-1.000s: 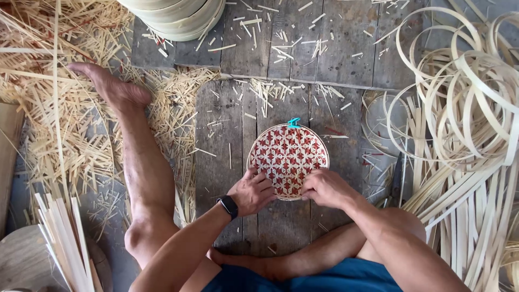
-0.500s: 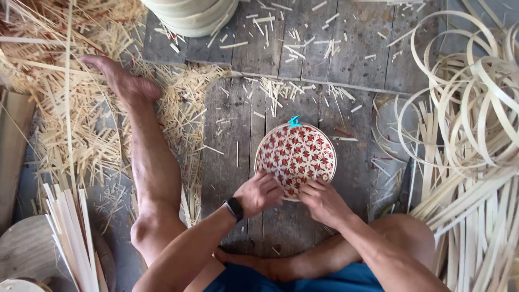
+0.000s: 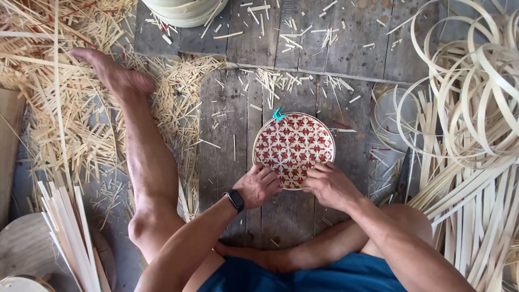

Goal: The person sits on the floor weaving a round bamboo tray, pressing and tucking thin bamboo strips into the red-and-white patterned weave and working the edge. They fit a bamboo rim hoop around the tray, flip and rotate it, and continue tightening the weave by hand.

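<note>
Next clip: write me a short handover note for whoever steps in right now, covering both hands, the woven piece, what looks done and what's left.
Left hand: fingers grip the near-left rim of the round woven tray.
Right hand: fingers pinch the near rim beside it.
Tray lies flat on the plank floor, a teal clip on its far edge.
Done: the red-and-white panel looks fully woven.
Left: the near rim appears to need finishing.
Spare strips coil on the right; a dark blade lies beside them.
</note>
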